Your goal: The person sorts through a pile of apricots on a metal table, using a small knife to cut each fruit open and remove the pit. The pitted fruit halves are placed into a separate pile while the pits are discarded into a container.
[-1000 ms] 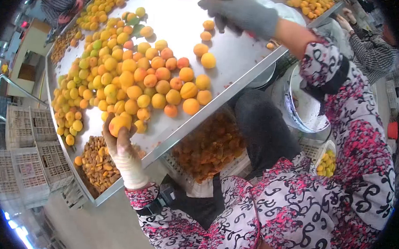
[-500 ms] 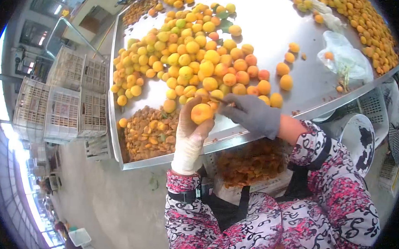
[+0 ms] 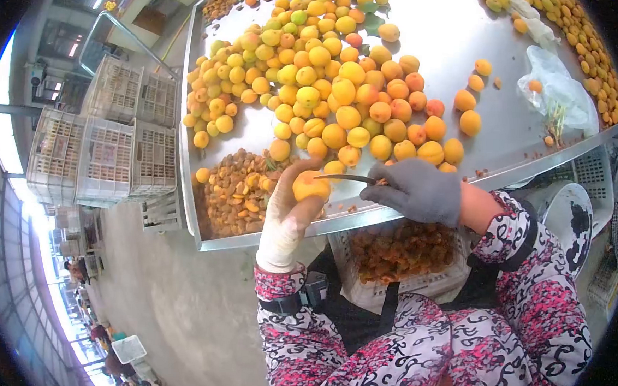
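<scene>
Between the thumb and fingers of my left hand (image 3: 288,209), in a whitish glove, is a yellow-orange apricot (image 3: 311,186). My right hand (image 3: 415,190), gloved in grey, grips a small knife (image 3: 352,177) whose curved blade reaches left and lies against the upper side of that fruit. Both hands are over the near edge of a metal table (image 3: 446,31). Just beyond them spreads a big heap of whole apricots (image 3: 322,88). To the left of my left hand lies a pile of brownish-orange pits and pieces (image 3: 242,189) in the table's corner.
Below the table edge, a white crate (image 3: 366,292) holds brownish-orange pieces. Clear plastic bags (image 3: 552,87) and another apricot heap (image 3: 587,47) lie at the right. Stacked crates (image 3: 102,155) stand left of the table. A white bucket (image 3: 569,223) is by my right arm.
The knife has moved from partly hidden behind the fingers to lying across the top of the apricot. My right hand has shifted right, away from the left. The whole view has shifted somewhat.
</scene>
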Demonstrator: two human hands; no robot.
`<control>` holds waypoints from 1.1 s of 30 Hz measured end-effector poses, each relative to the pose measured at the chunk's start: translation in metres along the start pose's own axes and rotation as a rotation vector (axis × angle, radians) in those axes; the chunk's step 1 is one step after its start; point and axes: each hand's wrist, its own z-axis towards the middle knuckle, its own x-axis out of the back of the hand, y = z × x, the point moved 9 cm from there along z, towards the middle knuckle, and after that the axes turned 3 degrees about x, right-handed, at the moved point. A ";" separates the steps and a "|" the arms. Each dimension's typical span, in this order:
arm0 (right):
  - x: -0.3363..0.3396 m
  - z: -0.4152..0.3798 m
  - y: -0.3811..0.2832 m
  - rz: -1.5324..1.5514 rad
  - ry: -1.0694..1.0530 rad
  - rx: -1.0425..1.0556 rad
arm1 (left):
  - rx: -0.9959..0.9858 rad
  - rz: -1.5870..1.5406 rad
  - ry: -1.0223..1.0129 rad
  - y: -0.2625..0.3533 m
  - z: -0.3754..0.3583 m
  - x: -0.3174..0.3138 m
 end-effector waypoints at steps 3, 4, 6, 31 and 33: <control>-0.004 0.001 -0.001 0.033 0.001 -0.006 | 0.046 0.026 -0.012 -0.004 0.000 -0.002; -0.004 0.001 -0.001 0.033 -0.008 -0.024 | 0.045 0.051 -0.012 -0.003 0.000 -0.002; -0.007 0.000 -0.001 0.035 -0.015 -0.046 | 0.049 0.075 -0.015 -0.004 0.001 -0.004; -0.011 0.015 -0.004 0.254 0.402 0.029 | -0.099 -0.427 0.150 -0.024 0.036 -0.028; -0.006 0.022 0.004 0.247 0.321 -0.006 | -0.170 -0.181 0.187 0.001 0.029 -0.025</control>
